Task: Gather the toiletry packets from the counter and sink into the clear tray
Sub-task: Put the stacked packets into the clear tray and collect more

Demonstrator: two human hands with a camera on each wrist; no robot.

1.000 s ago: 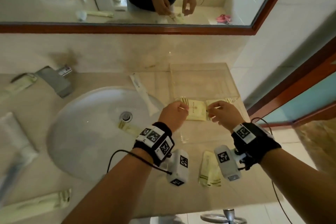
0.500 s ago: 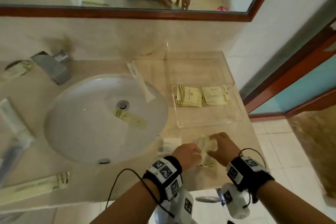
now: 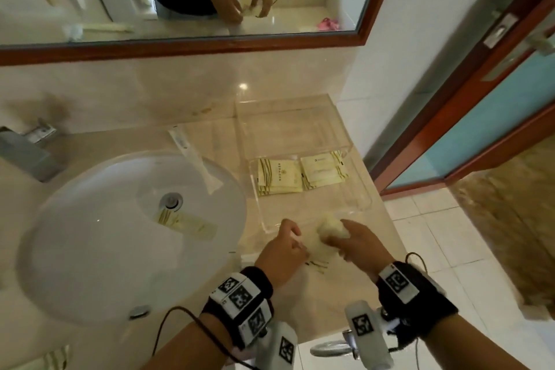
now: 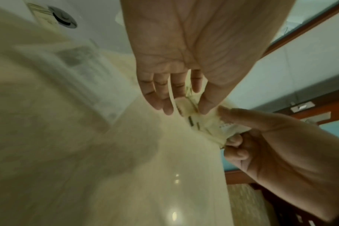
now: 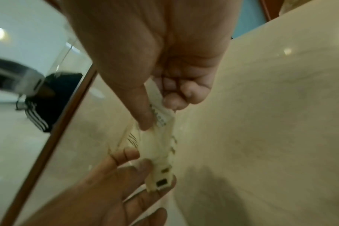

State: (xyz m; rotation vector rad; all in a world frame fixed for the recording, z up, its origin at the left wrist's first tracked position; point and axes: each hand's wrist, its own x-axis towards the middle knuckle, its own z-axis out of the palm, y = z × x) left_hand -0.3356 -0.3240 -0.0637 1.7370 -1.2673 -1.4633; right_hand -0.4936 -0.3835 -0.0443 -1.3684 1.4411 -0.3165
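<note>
Packets [image 3: 326, 237], cream and blurred, sat low centre of the head view, just off the tabletop [image 3: 330, 288], pinched between both hands, likely to square them. Right hand [image 3: 357, 240] gripped one end with curled fingers [image 5: 176, 97]; left hand [image 3: 282, 249] nipped the other by thumb and forefinger, just below the clear tray [image 3: 365, 198].

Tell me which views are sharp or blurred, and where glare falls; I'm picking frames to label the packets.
Head view: fairly sharp, packets in the clear tray readable, held packet smeared, glare spot on the backsplash, edges bent by the wide lens. Left wrist view: counter blurred, left hand clear, bright spots low on the counter. Right wrist view: soft throughout, right hand large, mirror streaked.
</note>
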